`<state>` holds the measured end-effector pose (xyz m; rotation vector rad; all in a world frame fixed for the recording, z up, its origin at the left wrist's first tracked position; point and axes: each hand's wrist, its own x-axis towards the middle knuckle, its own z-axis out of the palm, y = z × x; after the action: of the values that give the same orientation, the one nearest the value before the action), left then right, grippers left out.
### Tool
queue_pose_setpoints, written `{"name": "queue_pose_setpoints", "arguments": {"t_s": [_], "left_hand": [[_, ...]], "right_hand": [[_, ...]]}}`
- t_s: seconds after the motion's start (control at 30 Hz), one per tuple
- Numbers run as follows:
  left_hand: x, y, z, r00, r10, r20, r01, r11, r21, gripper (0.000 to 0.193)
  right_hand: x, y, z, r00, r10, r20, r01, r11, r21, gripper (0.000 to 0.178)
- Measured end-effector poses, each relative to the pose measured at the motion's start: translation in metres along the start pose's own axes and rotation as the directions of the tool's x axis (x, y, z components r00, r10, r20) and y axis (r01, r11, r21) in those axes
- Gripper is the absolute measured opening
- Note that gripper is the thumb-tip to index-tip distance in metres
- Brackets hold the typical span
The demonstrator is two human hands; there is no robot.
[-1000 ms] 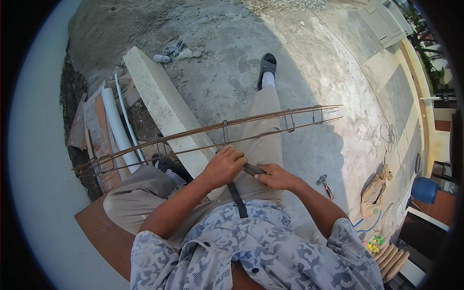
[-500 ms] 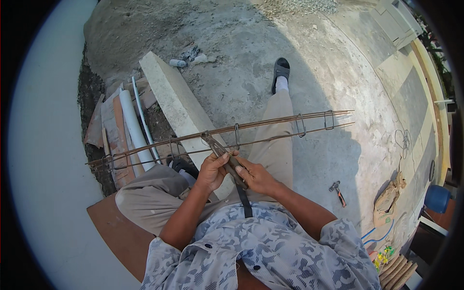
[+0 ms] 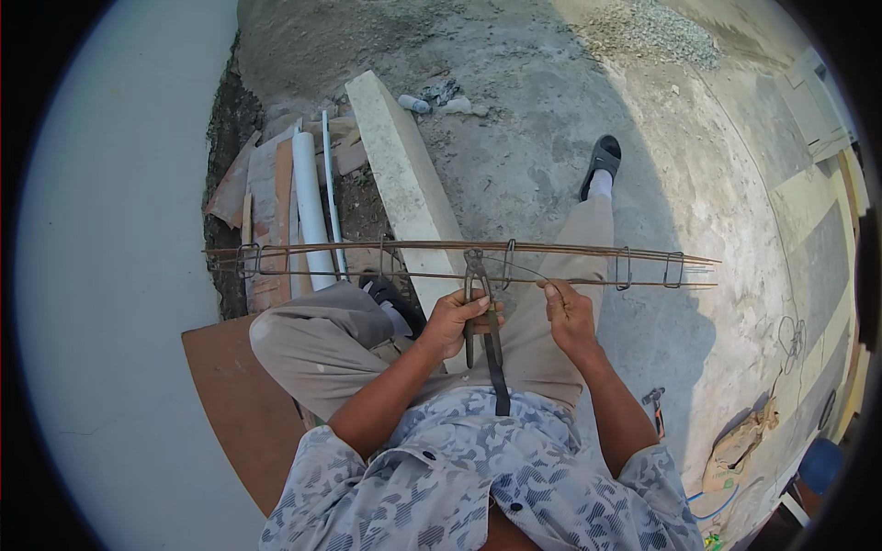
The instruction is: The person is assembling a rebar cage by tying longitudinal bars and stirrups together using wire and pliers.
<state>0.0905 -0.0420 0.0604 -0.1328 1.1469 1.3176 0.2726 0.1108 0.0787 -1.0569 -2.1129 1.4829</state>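
Observation:
A long cage of thin rusty steel rods (image 3: 570, 247) with several wire stirrups (image 3: 624, 267) lies across in front of me, over my legs and a concrete post (image 3: 404, 156). My left hand (image 3: 450, 323) is closed around the handles of tying pincers (image 3: 475, 264), whose head is at the rods, just left of a stirrup. To the right, my right hand (image 3: 571, 321) pinches the end of a thin wire (image 3: 524, 268). That wire curves from near the pincers' head to my fingertips. Whether the jaws grip it is too small to tell.
A white pipe (image 3: 312, 211) and boards (image 3: 283, 184) lie left of the post, beside a pale wall (image 3: 119, 230). A brown panel (image 3: 234, 395) is by my left knee. On the right are a hammer (image 3: 656, 409), a torn sack (image 3: 735, 450) and a blue drum (image 3: 820, 466).
My right hand has left the pincers and moved right, now drawing out a thin wire. The pincers stand more upright in my left hand. My view has shifted, so the cage appears more level.

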Motion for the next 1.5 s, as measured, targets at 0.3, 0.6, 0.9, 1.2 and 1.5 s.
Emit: {"name": "queue_pose_setpoints", "arguments": {"t_s": [0.3, 0.6, 0.9, 1.2, 1.5], "left_hand": [[-0.021, 0.041, -0.037, 0.982, 0.143, -0.124, -0.151, 0.986, -0.063, 0.025], [-0.021, 0.092, -0.084, 0.869, 0.331, -0.367, -0.299, 0.943, 0.144, 0.018], [0.118, 0.163, -0.128, 0.846, 0.319, -0.428, -0.423, 0.889, -0.175, 0.012], [0.136, 0.190, -0.139, 0.434, 0.762, -0.481, -0.028, 0.545, 0.838, 0.025], [0.020, 0.147, -0.139, 0.510, 0.724, -0.464, 0.276, 0.373, 0.886, 0.034]], "right_hand": [[0.046, 0.054, -0.060, 0.922, 0.258, -0.289, -0.187, 0.950, 0.251, 0.035], [0.044, 0.148, -0.112, 0.825, 0.184, -0.535, -0.320, 0.932, -0.173, 0.025], [0.035, 0.156, -0.107, 0.804, 0.257, -0.536, -0.401, 0.900, -0.171, 0.025], [0.035, 0.189, -0.119, 0.782, 0.240, -0.575, -0.476, 0.825, -0.304, 0.031], [0.047, 0.215, -0.115, 0.864, 0.318, -0.390, -0.410, 0.894, -0.180, 0.035]]}}
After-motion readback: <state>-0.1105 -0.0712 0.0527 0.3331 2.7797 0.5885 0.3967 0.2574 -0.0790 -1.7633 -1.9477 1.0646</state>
